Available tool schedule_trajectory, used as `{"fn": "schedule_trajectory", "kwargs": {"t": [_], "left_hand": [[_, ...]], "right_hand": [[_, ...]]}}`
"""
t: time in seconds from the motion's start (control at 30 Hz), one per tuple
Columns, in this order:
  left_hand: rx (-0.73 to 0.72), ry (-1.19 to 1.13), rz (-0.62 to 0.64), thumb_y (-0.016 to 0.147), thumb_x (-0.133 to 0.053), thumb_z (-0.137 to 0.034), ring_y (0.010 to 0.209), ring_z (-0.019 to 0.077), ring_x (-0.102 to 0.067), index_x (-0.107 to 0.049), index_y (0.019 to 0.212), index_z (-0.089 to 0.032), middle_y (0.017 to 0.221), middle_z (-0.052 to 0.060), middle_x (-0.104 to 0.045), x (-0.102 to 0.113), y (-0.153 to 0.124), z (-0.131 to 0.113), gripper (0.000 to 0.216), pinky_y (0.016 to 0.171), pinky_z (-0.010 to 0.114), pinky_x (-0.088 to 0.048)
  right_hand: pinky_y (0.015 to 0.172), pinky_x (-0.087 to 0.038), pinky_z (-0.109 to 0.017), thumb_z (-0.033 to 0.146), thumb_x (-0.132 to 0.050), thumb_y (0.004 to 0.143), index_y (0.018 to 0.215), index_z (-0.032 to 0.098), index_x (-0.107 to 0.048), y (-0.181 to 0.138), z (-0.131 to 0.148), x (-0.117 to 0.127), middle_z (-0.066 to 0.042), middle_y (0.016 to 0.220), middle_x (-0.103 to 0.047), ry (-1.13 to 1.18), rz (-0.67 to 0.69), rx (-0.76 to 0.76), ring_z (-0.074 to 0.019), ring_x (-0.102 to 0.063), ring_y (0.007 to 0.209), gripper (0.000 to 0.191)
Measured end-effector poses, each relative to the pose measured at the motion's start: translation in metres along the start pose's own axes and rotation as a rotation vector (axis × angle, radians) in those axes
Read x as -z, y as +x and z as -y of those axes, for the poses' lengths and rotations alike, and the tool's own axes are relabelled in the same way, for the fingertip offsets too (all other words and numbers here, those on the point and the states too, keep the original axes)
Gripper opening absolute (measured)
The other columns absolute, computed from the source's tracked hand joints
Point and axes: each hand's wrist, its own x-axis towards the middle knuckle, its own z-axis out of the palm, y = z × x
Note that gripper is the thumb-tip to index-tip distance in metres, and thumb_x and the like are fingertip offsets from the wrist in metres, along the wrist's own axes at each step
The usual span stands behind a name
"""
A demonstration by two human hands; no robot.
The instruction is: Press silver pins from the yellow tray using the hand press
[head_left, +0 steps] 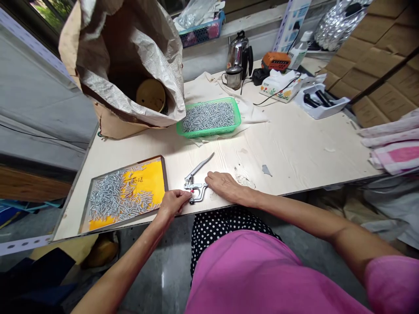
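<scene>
A pair of grey metal snap pliers (198,192) with a C-shaped frame, a spring and a raised lever lies near the table's front edge. My right hand (225,185) is closed around the right end of its frame, fingers curled. At the left side of the jaw, by a small red part, my left hand (175,201) has thumb and forefinger pinched together; whatever is between the fingertips is too small to tell. Just left of that hand is a shallow tray (163,168) with a yellow bottom, partly covered by many small silvery metal pins (111,196).
A green plastic basket (238,117) full of similar metal pieces stands behind the pliers. A large open sack (124,117) rises at the back left. Farther back are a kettle (238,48), metal cup (233,78), tissue box (279,87) and white tray (319,113). Cartons (376,65) stand right.
</scene>
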Motion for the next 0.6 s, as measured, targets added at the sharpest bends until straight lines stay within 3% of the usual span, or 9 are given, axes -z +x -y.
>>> {"fn": "schedule_trajectory", "kwargs": {"t": [0.47, 0.6], "left_hand": [[0.078, 0.144, 0.192, 0.06, -0.078, -0.056, 0.037, 0.0067, -0.034, -0.059, 0.056, -0.017, 0.042, -0.007, -0.044, 0.01, 0.012, -0.014, 0.044, 0.04, 0.023, -0.024], [0.014, 0.327, 0.138, 0.064, -0.076, -0.053, 0.035, 0.0076, -0.034, -0.055, 0.052, -0.019, 0.037, -0.007, -0.042, 0.014, 0.015, -0.025, 0.041, 0.04, 0.023, -0.023]], "right_hand": [[0.064, -0.037, -0.032, 0.015, -0.035, 0.104, 0.111, 0.016, -0.057, -0.003, 0.008, 0.016, -0.011, 0.111, -0.06, -0.014, 0.056, -0.029, -0.0221, -0.054, 0.093, 0.023], [0.064, -0.037, -0.032, 0.015, -0.034, 0.103, 0.11, 0.016, -0.057, -0.003, 0.007, 0.017, -0.012, 0.11, -0.06, 0.004, 0.057, -0.032, -0.0222, -0.053, 0.092, 0.024]]}}
